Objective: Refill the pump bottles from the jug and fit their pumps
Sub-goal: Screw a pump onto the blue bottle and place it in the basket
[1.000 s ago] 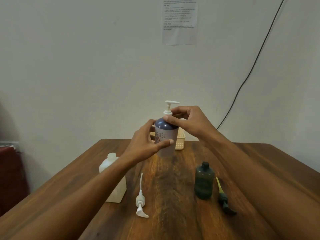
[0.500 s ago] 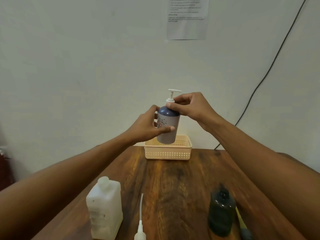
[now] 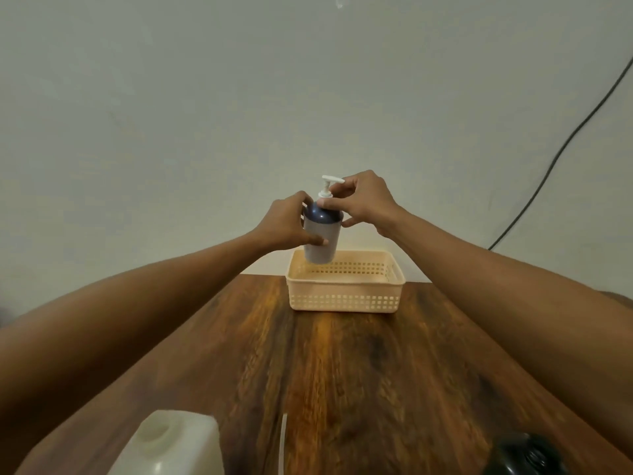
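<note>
**A:** What takes up most of the view?

**B:** A plain pale painted wall, with a thin black cable slanting down its right side. Below it a dark brown wooden table runs from the near edge to the wall.

**A:** And on the table?

**B:** At the near left corner stands a translucent white plastic jug with an open neck, partly cut off by the frame. At the far end sits a cream perforated plastic basket. At the near right edge is the top of a dark, blurred bottle.

**A:** Where is the bottle being worked on?

**B:** The grey bottle with a dark blue shoulder is upright, held off the table over the basket's far left part. Its base overlaps the far rim, and I cannot tell whether it dips inside.

**A:** How are the hands gripping it?

**B:** The left hand is wrapped round the body, thumb across the front. The right hand pinches the collar of the white plastic pump, which sits in the neck.

**A:** Anything smaller?

**B:** A thin white tube lies on the table just right of the jug.
</note>
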Available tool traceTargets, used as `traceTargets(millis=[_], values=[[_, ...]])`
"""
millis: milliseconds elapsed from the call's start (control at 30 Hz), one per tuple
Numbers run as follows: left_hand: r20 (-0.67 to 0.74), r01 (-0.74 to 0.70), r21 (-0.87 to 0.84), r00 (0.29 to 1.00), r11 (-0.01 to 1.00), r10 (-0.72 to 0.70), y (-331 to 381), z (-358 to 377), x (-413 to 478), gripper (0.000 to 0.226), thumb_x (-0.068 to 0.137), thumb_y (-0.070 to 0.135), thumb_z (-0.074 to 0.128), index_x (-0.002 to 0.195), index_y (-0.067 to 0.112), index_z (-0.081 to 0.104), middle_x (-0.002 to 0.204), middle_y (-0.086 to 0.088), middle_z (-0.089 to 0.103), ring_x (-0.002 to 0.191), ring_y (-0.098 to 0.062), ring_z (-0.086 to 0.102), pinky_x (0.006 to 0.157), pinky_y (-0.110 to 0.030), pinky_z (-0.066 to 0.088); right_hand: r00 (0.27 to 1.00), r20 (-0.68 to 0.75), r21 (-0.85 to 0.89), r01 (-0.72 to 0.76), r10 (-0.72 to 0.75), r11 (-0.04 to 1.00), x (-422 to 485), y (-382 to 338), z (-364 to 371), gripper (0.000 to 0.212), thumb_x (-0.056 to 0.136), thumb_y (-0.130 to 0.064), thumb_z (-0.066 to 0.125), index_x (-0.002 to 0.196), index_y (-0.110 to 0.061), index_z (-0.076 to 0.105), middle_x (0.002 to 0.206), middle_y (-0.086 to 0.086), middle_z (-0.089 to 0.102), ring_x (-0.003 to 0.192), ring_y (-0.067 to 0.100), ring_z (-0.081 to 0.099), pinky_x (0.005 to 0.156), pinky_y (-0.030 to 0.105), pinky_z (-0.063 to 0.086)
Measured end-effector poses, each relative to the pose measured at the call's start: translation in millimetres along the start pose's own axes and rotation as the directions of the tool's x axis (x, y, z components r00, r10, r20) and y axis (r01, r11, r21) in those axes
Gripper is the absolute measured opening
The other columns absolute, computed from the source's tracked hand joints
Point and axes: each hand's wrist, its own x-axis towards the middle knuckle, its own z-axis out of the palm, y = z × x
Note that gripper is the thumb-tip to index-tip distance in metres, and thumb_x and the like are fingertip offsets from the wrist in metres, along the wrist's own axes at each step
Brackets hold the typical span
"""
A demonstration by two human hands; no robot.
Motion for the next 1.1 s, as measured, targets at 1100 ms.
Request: traceTargets(millis=[1100], values=[[0.240, 0.096, 0.184, 0.961, 0.978, -0.140, -89.9, 95.4, 42.0, 0.045, 0.088, 0.036, 0.074, 0.125, 0.013, 0.063, 0.112, -0.006, 0.069, 0.095, -0.018, 0.062, 0.075, -0.024, 0.042, 0.982, 0.038, -0.159, -0.175, 0.183, 0.972, 65.3, 104.4, 101.1, 0.041, 0.079, -0.025, 0.093, 0.112, -0.008, 0.078, 0.113, 0.006, 0.076, 0.093, 0.025, 0.075, 0.069, 0.041, 0.068]])
